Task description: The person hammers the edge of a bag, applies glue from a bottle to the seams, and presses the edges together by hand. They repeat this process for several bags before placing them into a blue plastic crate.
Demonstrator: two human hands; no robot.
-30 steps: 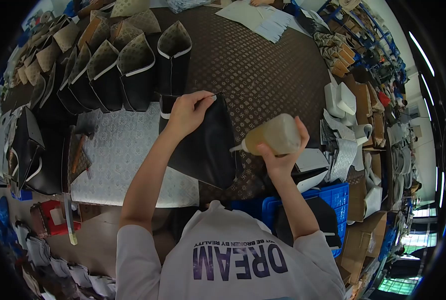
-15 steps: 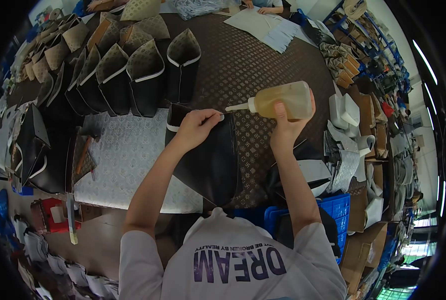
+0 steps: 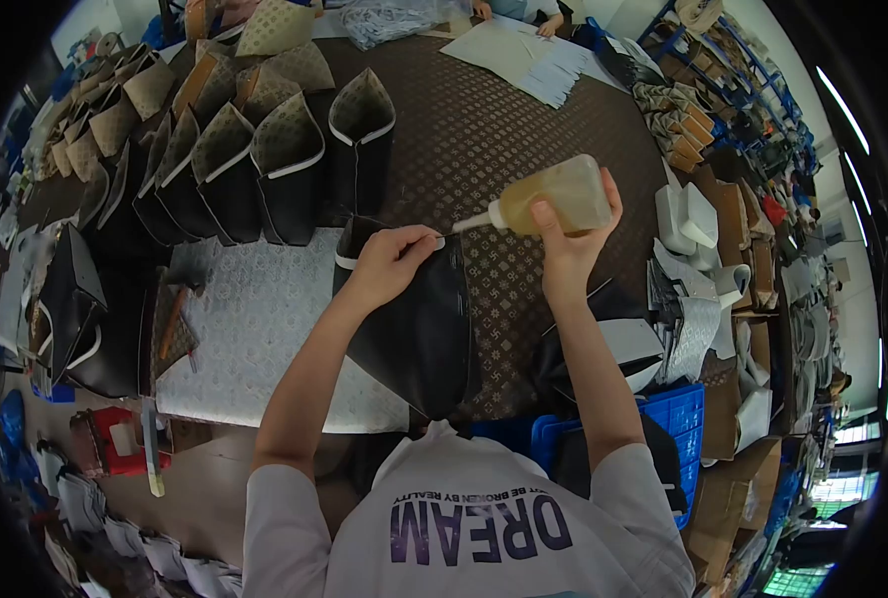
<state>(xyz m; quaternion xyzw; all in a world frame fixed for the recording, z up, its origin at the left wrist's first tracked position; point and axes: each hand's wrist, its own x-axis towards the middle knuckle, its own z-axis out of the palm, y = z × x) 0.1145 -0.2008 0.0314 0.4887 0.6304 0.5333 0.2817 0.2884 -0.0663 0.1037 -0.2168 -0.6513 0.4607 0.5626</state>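
Note:
My left hand (image 3: 389,264) pinches the upper edge of a black bag piece (image 3: 424,339) lying on the table in front of me. My right hand (image 3: 574,234) is wrapped round a squeeze bottle (image 3: 564,194) of yellowish liquid, tilted on its side. Its pale nozzle points left, with the tip close to the pinched edge and my left fingertips. Whether the tip touches the edge is too small to tell. Beyond my left hand, several open black bag pieces (image 3: 290,194) with patterned linings and white rims stand upright in a row.
A patterned light sheet (image 3: 255,329) covers part of the brown table (image 3: 524,329); a hammer (image 3: 174,317) lies at its left. A blue crate (image 3: 678,429) is at the near right. White containers (image 3: 685,217) stand right. A co-worker's hands (image 3: 549,22) are at the far edge.
The bottle in my right hand has shifted slightly left and is tilted more, nozzle downward. My left hand still pinches the bag's edge. The co-worker's hand has moved a little.

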